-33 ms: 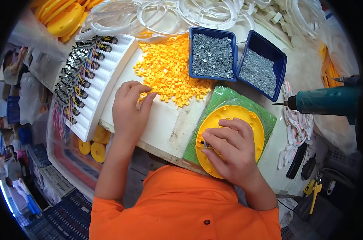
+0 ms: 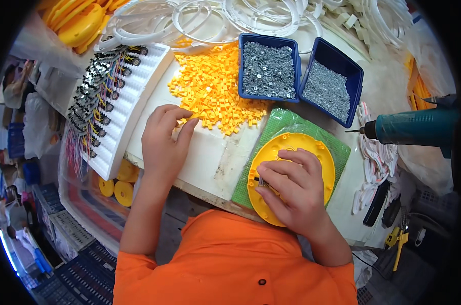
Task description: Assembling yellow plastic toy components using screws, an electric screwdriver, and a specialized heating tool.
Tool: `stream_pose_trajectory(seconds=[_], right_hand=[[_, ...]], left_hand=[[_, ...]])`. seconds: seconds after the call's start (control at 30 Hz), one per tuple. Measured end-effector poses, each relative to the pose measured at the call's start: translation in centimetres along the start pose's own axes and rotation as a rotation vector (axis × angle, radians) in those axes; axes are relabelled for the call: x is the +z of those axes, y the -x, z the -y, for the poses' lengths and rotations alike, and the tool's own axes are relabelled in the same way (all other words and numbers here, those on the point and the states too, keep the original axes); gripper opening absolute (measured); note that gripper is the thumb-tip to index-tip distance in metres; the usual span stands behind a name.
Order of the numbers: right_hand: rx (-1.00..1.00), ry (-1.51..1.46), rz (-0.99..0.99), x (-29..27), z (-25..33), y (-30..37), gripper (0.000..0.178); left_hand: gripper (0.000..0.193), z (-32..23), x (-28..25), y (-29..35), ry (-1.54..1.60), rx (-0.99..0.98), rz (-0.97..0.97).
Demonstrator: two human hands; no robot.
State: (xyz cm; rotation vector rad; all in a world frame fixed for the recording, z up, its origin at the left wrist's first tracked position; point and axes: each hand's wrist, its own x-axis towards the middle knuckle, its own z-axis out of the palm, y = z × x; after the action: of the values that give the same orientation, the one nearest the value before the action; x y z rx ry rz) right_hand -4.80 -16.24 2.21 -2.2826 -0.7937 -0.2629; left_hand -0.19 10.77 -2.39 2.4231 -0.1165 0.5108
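Observation:
A round yellow plastic shell [image 2: 319,152] lies on a green mat [image 2: 278,122] at the table's front edge. Over it is my right hand [image 2: 296,190], thumb and fingers bent around a small grey and black part [image 2: 261,181] by the shell's left rim. That part is mostly hidden by the fingers. My left hand [image 2: 164,137] rests at the near left side of a heap of small yellow plastic pieces [image 2: 210,91]. Its thumb and forefinger curl together, with a bit of yellow between them.
Behind the mat stand a blue bin of washers [image 2: 268,68] and a blue bin of screws [image 2: 327,89]. An electric screwdriver [image 2: 408,127] juts in from the right. White foam tray [image 2: 134,109] at left holds wired parts [image 2: 96,96]. White rings [image 2: 200,23] lie at the back.

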Motion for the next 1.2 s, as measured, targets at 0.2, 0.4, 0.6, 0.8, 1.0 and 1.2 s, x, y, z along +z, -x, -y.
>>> stream_pose_trajectory(seconds=[0.2,0.4,0.6,0.8,1.0,1.2], right_hand=[[0.065,-0.006,-0.062,0.2,-0.3,0.1,0.028],[0.041,-0.025,-0.052,0.2,-0.7,0.6,0.034],[0.039,-0.035,-0.042,0.0,-0.9,0.6,0.032],[0.015,-0.036,-0.051,-0.1,-1.1,1.1,0.033],[0.078,-0.072,0.042,-0.9,-1.4,0.4,0.046],[0.037,-0.094,0.121,-1.2,-1.7,0.2,0.057]], left_hand=[[0.016,-5.5,-0.2,2.8,0.975,-0.696,0.435],[0.018,-7.1,0.6,3.8,1.198,-0.869,0.733],[0.019,-6.7,1.3,4.2,1.267,-0.856,0.752],[0.016,-7.8,1.1,4.7,1.159,-0.777,0.713],[0.025,-7.8,1.2,3.5,0.543,0.196,0.345],[0.036,-8.0,1.1,4.1,0.373,0.428,0.332]])
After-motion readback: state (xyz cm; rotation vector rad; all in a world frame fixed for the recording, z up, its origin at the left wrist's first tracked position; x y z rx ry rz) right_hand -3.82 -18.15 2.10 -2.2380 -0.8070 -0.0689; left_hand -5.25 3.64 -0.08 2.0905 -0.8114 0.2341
